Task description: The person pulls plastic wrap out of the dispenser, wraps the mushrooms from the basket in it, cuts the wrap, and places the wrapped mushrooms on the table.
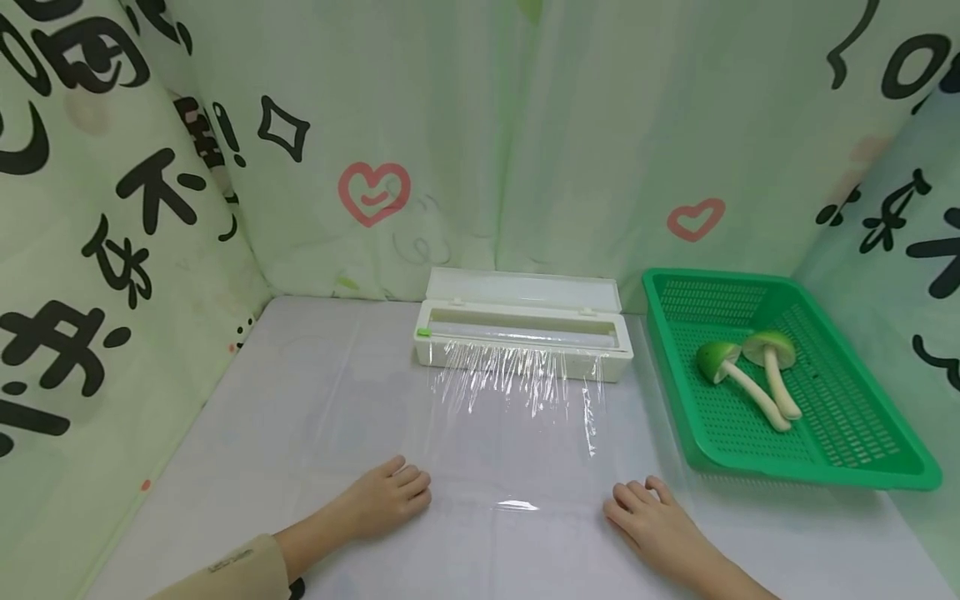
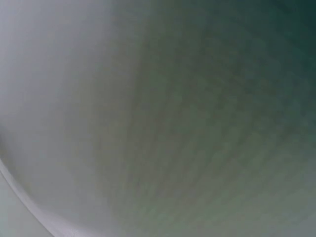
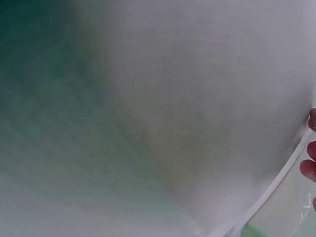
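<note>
A white cling film dispenser (image 1: 618, 367) stands at the back of the table, its lid (image 1: 522, 288) raised and a small green piece at its left end. Clear cling film (image 1: 502, 375) runs from it toward me, creased near the box and glinting between my hands. At the film's near left edge, my left hand (image 1: 390, 498) pinches it with curled fingers. My right hand (image 1: 656, 527) pinches the near right edge. In the right wrist view only some fingertips (image 3: 308, 169) show at the right border. The left wrist view is a blur without the hand.
On the right sits a green perforated basket (image 1: 678, 417) holding two toy mushrooms (image 1: 772, 367) with green caps and white stems. A white cover (image 1: 300, 400) lies over the table. Pale printed curtains (image 1: 585, 150) enclose the back and both sides.
</note>
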Motion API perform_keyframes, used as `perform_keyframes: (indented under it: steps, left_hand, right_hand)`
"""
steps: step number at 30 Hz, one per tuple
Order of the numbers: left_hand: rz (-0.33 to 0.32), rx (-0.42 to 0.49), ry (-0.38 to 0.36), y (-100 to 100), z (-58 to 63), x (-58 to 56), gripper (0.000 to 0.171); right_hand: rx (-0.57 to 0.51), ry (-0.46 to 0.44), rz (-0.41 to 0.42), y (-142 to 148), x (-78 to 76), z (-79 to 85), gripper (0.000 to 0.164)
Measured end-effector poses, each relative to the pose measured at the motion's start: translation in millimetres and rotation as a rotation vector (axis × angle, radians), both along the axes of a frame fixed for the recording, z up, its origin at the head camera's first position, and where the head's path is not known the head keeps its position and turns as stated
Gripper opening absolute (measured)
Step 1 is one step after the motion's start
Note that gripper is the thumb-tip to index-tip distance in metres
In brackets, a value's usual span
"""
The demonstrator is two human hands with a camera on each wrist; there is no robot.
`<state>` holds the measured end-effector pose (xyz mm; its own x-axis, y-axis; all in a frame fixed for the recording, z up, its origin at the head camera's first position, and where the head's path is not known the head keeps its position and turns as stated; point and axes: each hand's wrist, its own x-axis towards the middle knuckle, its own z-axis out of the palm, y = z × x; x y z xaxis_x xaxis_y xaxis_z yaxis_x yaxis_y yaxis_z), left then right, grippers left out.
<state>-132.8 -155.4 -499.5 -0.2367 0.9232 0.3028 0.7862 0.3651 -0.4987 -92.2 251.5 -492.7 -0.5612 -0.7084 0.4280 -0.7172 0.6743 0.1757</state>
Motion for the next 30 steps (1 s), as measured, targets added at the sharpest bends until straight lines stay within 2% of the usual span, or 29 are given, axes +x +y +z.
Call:
perform_keyframes:
  steps: [3, 8, 10, 14, 19, 21, 26, 30]
  left_hand:
    - [0.012, 0.001, -0.028, 0.3, -2.4, 1.5, 0.053]
    - [0.037, -0.001, -0.059, 1.8, -2.9, 4.1, 0.019]
    - [0.049, -0.008, -0.070, 2.3, -3.1, 4.9, 0.014]
    - [0.067, 0.004, -0.105, 1.7, -2.5, 6.0, 0.022]
    - [0.082, 0.076, -0.176, 1.0, -1.9, 6.3, 0.032]
    - [0.095, 0.099, -0.180, 1.1, -2.3, 5.7, 0.033]
    - [0.122, 0.132, -0.159, 0.8, -4.4, 4.5, 0.037]
    - [0.126, 0.142, -0.161, 1.2, -6.0, 4.1, 0.037]
  right_hand:
    - [0.007, -0.013, -0.009, -0.9, 1.0, -0.5, 0.050]
    - [0.001, -0.043, 0.001, -3.3, 2.3, 1.2, 0.050]
    - [-0.006, -0.051, 0.013, -3.7, 2.8, 1.7, 0.050]
    - [-0.020, -0.080, 0.020, -3.1, 4.2, 3.4, 0.045]
    - [-0.051, -0.130, -0.015, -1.7, 5.0, 6.9, 0.023]
    - [-0.066, -0.138, -0.023, -1.2, 4.6, 7.1, 0.024]
    - [-0.104, -0.128, -0.009, -0.5, 3.3, 4.2, 0.047]
    - [-0.112, -0.117, 0.001, -1.2, 3.3, 3.1, 0.048]
